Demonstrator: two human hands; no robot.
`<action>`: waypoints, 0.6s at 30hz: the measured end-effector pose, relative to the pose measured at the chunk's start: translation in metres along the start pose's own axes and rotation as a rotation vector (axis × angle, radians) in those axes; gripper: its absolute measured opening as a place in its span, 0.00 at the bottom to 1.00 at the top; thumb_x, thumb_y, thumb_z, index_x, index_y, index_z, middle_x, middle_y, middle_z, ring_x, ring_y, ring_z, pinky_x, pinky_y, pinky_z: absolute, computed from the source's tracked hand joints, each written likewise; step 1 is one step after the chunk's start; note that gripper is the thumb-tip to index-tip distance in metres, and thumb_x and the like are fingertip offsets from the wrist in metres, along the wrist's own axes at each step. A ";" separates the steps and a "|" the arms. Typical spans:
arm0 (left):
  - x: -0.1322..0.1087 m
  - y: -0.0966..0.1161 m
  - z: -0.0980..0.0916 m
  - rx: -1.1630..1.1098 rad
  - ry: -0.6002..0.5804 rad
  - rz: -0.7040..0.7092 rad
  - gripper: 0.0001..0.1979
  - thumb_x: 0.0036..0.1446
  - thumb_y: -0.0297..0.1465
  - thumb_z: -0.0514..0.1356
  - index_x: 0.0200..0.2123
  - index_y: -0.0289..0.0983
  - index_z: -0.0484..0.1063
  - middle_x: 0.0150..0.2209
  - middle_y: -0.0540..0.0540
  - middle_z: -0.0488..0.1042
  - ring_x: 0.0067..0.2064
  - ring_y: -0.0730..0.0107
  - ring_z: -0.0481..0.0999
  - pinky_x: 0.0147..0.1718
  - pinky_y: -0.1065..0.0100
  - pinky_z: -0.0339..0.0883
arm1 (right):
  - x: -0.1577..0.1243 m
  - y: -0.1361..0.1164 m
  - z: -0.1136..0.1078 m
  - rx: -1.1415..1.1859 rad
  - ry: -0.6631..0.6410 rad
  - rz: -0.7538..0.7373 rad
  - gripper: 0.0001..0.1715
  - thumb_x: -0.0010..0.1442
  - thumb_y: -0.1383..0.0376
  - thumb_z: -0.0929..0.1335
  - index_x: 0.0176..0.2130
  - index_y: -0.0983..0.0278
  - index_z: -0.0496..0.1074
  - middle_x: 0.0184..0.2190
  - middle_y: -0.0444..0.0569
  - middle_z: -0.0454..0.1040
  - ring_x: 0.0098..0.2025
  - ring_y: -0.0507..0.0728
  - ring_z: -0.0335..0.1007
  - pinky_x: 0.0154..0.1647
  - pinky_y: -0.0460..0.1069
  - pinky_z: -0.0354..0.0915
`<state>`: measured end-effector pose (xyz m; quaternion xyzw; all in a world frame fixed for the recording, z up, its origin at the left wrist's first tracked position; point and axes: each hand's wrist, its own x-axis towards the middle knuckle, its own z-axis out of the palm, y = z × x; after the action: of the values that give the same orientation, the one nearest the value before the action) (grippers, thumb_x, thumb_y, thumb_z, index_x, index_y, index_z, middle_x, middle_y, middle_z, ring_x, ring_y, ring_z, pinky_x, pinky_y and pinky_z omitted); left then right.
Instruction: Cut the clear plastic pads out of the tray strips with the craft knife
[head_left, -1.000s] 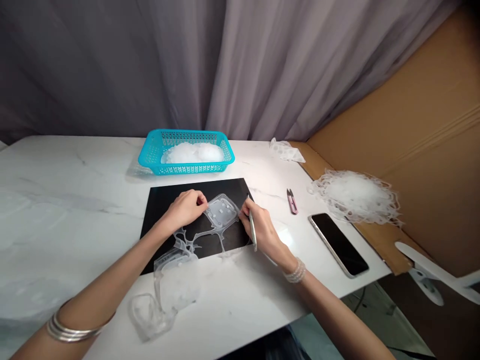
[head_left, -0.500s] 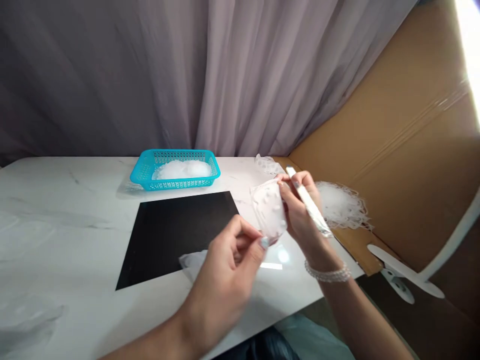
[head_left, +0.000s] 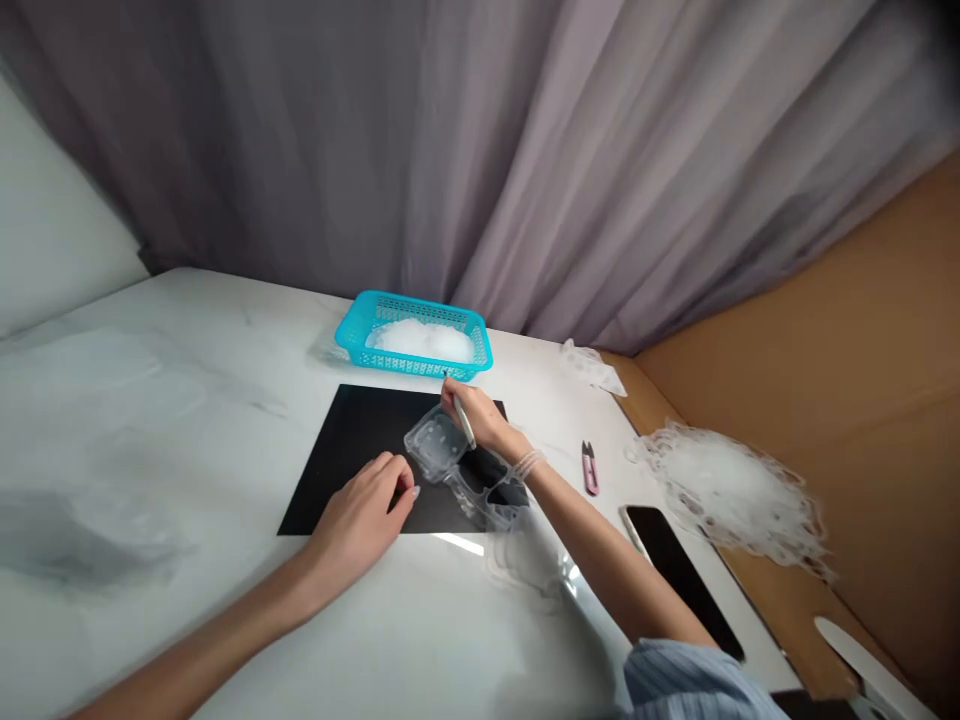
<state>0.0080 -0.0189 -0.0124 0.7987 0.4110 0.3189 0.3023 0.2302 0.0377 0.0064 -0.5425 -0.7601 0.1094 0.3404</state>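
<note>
My right hand (head_left: 478, 412) is closed on a slim white stick-shaped tool (head_left: 465, 424); what kind of tool it is cannot be made out. Its fingers are over the far edge of a black mat (head_left: 322, 490). Just beneath and left of them lies a clear, rounded-square film piece (head_left: 435, 445) with small dots, joined to looping clear scraps (head_left: 480, 495) that trail toward the mat's front edge. My left hand (head_left: 371, 503) rests at the front of the mat, fingers curled in and thumb beside them. Nothing shows in its grip, and it is apart from the film.
Behind the mat stands a blue basket (head_left: 349, 335) holding a white translucent heap (head_left: 424, 342). To the right lie pink thread snips (head_left: 590, 470), a phone (head_left: 679, 575) and a pile of stringy clear scraps (head_left: 739, 490). A crumpled white piece (head_left: 592, 367) lies farther back.
My hands have gone from holding the film piece up in the air to low over the mat, where it now lies. My left hand has let go of it. The view has shifted.
</note>
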 end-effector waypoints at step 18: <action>-0.002 -0.039 0.012 0.643 -0.255 0.502 0.26 0.71 0.33 0.45 0.65 0.23 0.62 0.66 0.24 0.61 0.69 0.42 0.60 0.66 0.42 0.51 | -0.072 -0.042 0.013 0.364 0.016 0.408 0.19 0.69 0.52 0.63 0.42 0.62 0.76 0.27 0.47 0.74 0.26 0.55 0.70 0.28 0.50 0.68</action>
<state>-0.0019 -0.0041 -0.0492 0.9607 0.2415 0.1369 -0.0008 0.2031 -0.0412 -0.0094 -0.6153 -0.6002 0.3061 0.4093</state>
